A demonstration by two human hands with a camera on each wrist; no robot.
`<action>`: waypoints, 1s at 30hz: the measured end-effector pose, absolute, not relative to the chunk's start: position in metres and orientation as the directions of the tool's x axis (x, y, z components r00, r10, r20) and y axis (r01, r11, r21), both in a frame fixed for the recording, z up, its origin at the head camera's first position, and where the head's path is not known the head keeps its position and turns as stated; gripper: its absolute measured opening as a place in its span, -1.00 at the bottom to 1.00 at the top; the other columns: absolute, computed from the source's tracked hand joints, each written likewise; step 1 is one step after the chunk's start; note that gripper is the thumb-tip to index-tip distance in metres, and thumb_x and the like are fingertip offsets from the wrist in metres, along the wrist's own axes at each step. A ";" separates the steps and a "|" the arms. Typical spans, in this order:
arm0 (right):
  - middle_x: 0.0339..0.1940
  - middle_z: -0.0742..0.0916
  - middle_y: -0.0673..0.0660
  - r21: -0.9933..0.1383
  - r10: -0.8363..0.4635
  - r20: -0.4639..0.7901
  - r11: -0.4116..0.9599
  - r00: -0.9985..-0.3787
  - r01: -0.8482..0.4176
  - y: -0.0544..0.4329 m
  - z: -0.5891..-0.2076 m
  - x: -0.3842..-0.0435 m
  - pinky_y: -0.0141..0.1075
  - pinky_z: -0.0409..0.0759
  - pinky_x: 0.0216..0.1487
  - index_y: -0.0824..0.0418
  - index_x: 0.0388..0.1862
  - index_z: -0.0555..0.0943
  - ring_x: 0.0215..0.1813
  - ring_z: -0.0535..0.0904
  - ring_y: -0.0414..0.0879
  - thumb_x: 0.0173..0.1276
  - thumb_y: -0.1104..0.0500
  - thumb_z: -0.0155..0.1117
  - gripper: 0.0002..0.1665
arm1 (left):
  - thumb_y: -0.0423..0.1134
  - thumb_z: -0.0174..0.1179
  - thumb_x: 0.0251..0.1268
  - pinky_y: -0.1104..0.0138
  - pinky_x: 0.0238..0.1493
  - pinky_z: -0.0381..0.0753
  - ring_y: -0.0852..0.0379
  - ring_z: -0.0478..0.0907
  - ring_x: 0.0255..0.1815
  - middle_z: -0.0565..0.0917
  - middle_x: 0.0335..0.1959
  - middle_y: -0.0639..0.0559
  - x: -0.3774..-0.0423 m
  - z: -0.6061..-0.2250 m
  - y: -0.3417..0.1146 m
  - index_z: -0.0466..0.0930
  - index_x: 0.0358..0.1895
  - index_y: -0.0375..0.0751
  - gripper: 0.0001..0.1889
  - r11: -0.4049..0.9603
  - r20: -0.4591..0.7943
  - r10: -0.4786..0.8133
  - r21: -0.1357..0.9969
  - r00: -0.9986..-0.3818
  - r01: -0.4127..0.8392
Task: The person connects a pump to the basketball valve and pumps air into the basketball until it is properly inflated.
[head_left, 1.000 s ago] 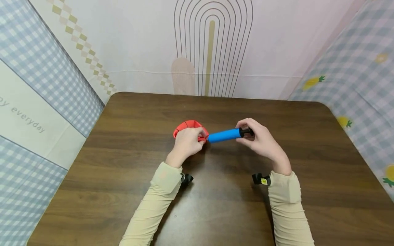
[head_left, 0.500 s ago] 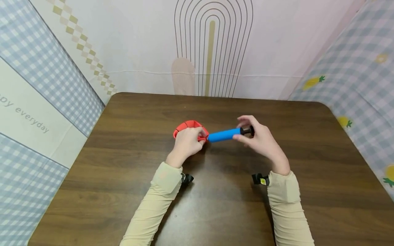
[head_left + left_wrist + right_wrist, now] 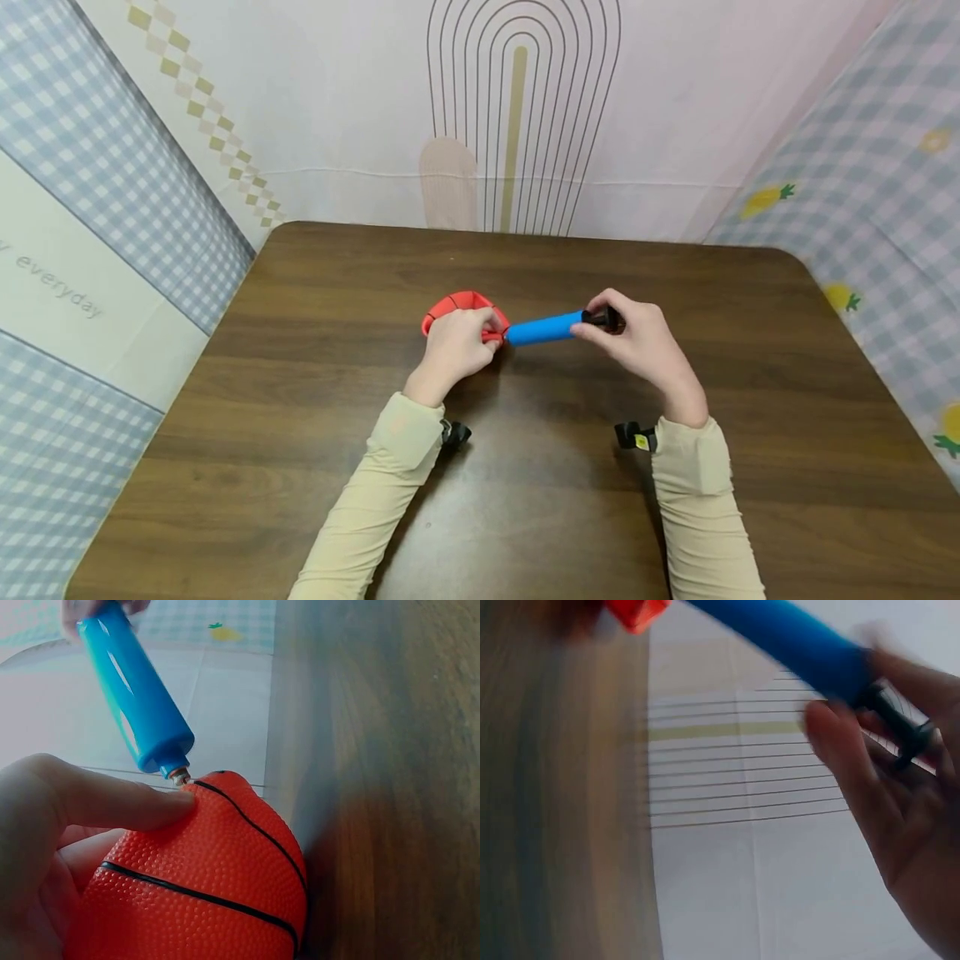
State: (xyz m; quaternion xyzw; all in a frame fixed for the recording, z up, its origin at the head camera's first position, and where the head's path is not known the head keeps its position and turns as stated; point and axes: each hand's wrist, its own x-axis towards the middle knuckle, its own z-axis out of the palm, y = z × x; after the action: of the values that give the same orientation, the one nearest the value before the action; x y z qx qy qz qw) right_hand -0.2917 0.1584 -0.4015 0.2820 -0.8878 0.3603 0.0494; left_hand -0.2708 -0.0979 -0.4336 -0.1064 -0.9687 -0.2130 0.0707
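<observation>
A limp, caved-in red toy basketball with black lines lies in my left hand. My left thumb and fingers pinch it close to the metal tip of a blue hand pump. In the left wrist view that tip meets the ball's skin. The pump slants up to the right, and my right hand grips its far end, thumb and fingers around the end of the blue barrel. The black handle sits close to the barrel, inside the curve of my right palm.
Both hands work above a brown wooden table, near its middle. A patterned white cloth hangs behind its back edge, with checked cloths at the left and right. Each wrist carries a small black camera.
My right fingers spread away from the pump's end half a second ago and now close in on it again. The left hand, ball and pump barrel stay almost where they were.
</observation>
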 end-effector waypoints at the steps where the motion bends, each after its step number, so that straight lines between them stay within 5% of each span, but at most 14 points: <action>1: -0.26 0.68 0.12 -0.606 -0.463 0.292 0.588 -0.837 -0.536 0.158 -0.402 -0.292 -0.39 0.53 -0.45 0.17 0.00 0.51 -0.47 0.54 -0.20 0.18 0.15 0.45 -0.56 | -0.17 0.30 0.20 0.26 -0.34 0.55 0.18 0.62 -0.34 0.73 -0.35 0.13 -0.271 -0.434 -0.098 0.67 -0.18 0.00 -0.86 0.886 0.180 0.177 0.399 -0.968 0.236; 5: -0.13 0.67 0.13 -0.593 -0.478 0.305 0.581 -0.824 -0.557 0.158 -0.402 -0.292 -0.39 0.54 -0.40 0.17 0.06 0.47 -0.35 0.51 -0.15 0.15 0.19 0.48 -0.47 | -0.16 0.31 0.19 0.27 -0.35 0.55 0.18 0.61 -0.34 0.73 -0.34 0.14 -0.271 -0.434 -0.099 0.67 -0.17 0.00 -0.85 0.882 0.175 0.175 0.410 -0.969 0.233; 8: -0.28 0.68 0.12 -0.564 -0.453 0.336 0.605 -0.826 -0.562 0.157 -0.403 -0.292 -0.39 0.46 -0.39 0.19 -0.05 0.52 -0.38 0.46 -0.14 0.18 0.17 0.45 -0.60 | -0.16 0.31 0.19 0.26 -0.34 0.55 0.18 0.62 -0.34 0.74 -0.34 0.14 -0.271 -0.434 -0.099 0.67 -0.17 0.00 -0.85 0.880 0.177 0.173 0.414 -0.969 0.232; 18: -0.34 0.68 0.09 -0.513 -0.479 0.347 0.623 -0.806 -0.591 0.156 -0.404 -0.292 -0.39 0.43 -0.43 0.18 -0.04 0.55 -0.41 0.47 -0.14 0.12 0.11 0.50 -0.54 | -0.17 0.31 0.19 0.28 -0.36 0.53 0.19 0.60 -0.35 0.73 -0.36 0.14 -0.272 -0.434 -0.099 0.67 -0.18 0.00 -0.85 0.878 0.168 0.164 0.423 -0.972 0.222; 25: -0.31 0.69 0.12 -0.505 -0.485 0.343 0.627 -0.804 -0.593 0.156 -0.402 -0.291 -0.36 0.41 -0.42 0.20 -0.05 0.55 -0.43 0.48 -0.08 0.15 0.15 0.48 -0.59 | -0.17 0.31 0.19 0.30 -0.39 0.50 0.20 0.57 -0.38 0.72 -0.38 0.14 -0.272 -0.435 -0.100 0.66 -0.19 -0.02 -0.86 0.876 0.162 0.169 0.427 -0.972 0.224; 30: -0.13 0.66 0.15 -0.526 -0.525 0.299 0.606 -0.797 -0.597 0.159 -0.401 -0.292 -0.35 0.46 -0.37 0.22 0.09 0.48 -0.26 0.53 -0.09 0.14 0.20 0.48 -0.46 | -0.18 0.31 0.19 0.30 -0.39 0.49 0.19 0.54 -0.40 0.71 -0.38 0.12 -0.273 -0.435 -0.100 0.66 -0.18 -0.05 -0.85 0.870 0.156 0.175 0.437 -0.972 0.227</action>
State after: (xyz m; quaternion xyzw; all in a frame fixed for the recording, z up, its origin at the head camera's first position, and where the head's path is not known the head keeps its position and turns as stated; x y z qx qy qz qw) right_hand -0.2923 0.1589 -0.4010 0.3136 -0.8944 0.3138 0.0569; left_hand -0.2729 -0.0997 -0.4350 -0.1043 -0.9654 -0.2325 0.0557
